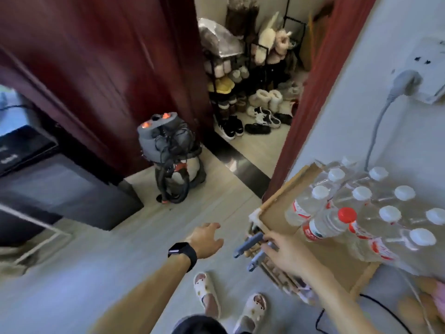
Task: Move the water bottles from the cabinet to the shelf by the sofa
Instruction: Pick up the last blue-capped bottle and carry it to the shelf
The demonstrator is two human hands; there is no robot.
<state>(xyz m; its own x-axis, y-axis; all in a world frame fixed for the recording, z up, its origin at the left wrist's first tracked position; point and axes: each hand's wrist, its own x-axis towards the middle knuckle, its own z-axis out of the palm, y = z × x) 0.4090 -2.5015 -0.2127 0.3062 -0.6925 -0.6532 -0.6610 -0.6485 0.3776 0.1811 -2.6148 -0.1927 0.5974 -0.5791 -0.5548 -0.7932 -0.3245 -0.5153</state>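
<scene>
Several clear water bottles with white caps (366, 194) stand packed on a wooden shelf top (277, 213) at the right, against the wall. One bottle with a red cap (330, 224) leans at the front of the group. My right hand (286, 251) hovers just left of that bottle, near the shelf's front corner, fingers spread and holding nothing. My left hand (207, 239), with a black watch on the wrist, is stretched out over the floor, fingers relaxed and empty.
Grey clips (250, 244) hang on the shelf's side. A grey device with cables (168, 155) sits on the floor by a dark red door (108, 68). Shoes (252, 112) fill a rack beyond the doorway. A black cabinet (60, 179) is left. A plug (407, 83) is in the wall.
</scene>
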